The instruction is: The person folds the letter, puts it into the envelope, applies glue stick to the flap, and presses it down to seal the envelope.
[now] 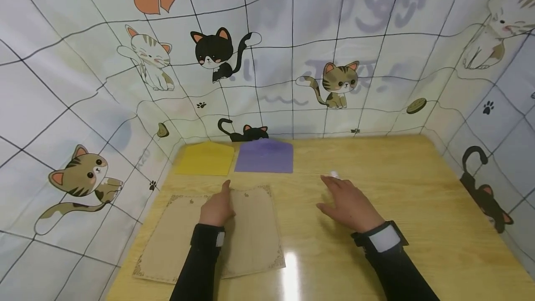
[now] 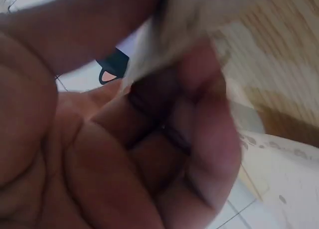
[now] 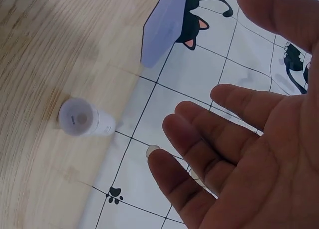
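Two beige sheets of paper with ornate corner borders, a left one (image 1: 167, 240) and a right one (image 1: 255, 236), lie side by side on the table. Over their adjoining edges is my left hand (image 1: 217, 206). The left wrist view shows its thumb and curled fingers pinching a paper edge (image 2: 189, 32); which sheet it belongs to I cannot tell. My right hand (image 1: 351, 203) hovers over the wood with fingers spread and nothing held. Just beyond its fingertips a small white tube (image 3: 79, 117) stands upright, mostly hidden behind the hand in the head view.
A yellow envelope (image 1: 205, 159) and a purple envelope (image 1: 264, 157) lie at the back of the wooden table (image 1: 418, 189), close to the wall. White cloth printed with cats (image 1: 271, 68) encloses the table at the back and both sides.
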Tool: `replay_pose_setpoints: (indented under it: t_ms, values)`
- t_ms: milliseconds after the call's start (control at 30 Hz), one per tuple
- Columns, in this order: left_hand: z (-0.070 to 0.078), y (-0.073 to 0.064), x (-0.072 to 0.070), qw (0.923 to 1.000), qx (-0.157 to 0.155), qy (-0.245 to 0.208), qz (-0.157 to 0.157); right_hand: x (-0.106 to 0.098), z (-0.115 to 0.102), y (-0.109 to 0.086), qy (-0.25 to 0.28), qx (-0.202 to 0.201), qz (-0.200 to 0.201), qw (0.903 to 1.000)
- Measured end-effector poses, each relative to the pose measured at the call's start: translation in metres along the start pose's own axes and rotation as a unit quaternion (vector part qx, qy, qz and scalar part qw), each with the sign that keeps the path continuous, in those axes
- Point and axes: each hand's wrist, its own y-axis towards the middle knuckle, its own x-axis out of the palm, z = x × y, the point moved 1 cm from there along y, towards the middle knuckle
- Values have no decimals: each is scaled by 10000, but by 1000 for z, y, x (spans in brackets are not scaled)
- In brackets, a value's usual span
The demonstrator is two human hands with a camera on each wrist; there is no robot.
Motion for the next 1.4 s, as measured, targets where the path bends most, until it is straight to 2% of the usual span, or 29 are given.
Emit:
replay_pose_setpoints:
  t_ms: [133, 233, 300, 400, 533, 600, 667, 733, 800, 867, 900, 1000, 1200, 1400]
  values:
    - [2, 6, 0, 9958, 564, -700, 167, -4, 7, -1, 313, 88, -48, 9995]
    - [10, 6, -4, 9863, 1065, -1239, 245, -3, 10, 1, 875, 248, -134, 9958]
    - [18, 4, -8, 9780, 1322, -1594, 265, -1, 11, 1, 1389, 416, -252, 9891]
    - [32, -2, -13, 9584, 1556, -2390, 129, 6, 11, 0, 2315, 690, -543, 9689]
    - [52, -9, -17, 9265, 1634, -3389, -16, 22, 9, -2, 3585, 914, -938, 9243]
    - [61, -12, -17, 9116, 1612, -3780, -88, 29, 7, -2, 4011, 878, -957, 9068]
    - [68, -14, -15, 8926, 1573, -4214, -318, 35, 6, -1, 4269, 873, -815, 8964]
    - [72, -16, -11, 8846, 1446, -4393, -597, 40, 6, 0, 4370, 926, -604, 8926]
    - [73, -18, -6, 8793, 1328, -4469, -974, 43, 7, 1, 4520, 1036, -421, 8850]
    - [71, -18, 2, 8799, 1228, -4407, -1286, 45, 8, 2, 4752, 1236, -281, 8707]
    - [69, -18, 5, 8824, 1216, -4327, -1391, 46, 9, 2, 4860, 1310, -250, 8637]
    - [64, -17, 13, 8751, 1189, -4392, -1650, 48, 11, 4, 5113, 1482, -184, 8464]
    - [59, -13, 18, 8745, 1287, -4416, -1537, 50, 12, 5, 5320, 1528, -107, 8328]
    - [58, -9, 19, 8607, 1233, -4743, -1379, 47, 13, 6, 5541, 1379, 30, 8209]
